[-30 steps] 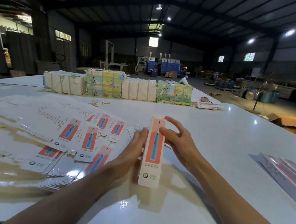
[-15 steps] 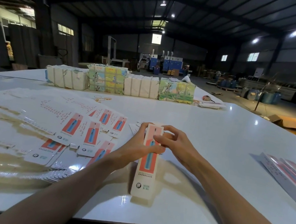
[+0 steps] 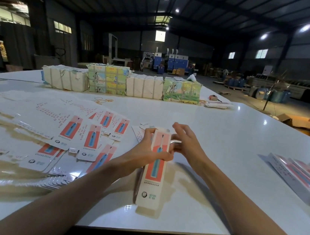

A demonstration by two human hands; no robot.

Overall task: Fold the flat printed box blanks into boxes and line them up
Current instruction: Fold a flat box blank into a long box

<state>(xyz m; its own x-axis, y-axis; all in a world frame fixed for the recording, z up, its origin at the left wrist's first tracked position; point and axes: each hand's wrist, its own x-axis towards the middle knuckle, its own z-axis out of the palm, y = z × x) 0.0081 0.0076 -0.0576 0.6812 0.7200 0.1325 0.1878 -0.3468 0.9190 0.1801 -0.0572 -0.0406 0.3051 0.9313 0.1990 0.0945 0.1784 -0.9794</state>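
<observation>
Midway, left hand grips box; right hand splays its fingers.

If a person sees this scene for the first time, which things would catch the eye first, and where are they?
First, the long red-and-white box at the centre, gripped by the left hand with the right hand beside its far end. Next, the flat blanks fanned over the left of the white table, and the finished boxes lying in a row at its right edge. Behind them, four wrapped bundles line the far side.
</observation>
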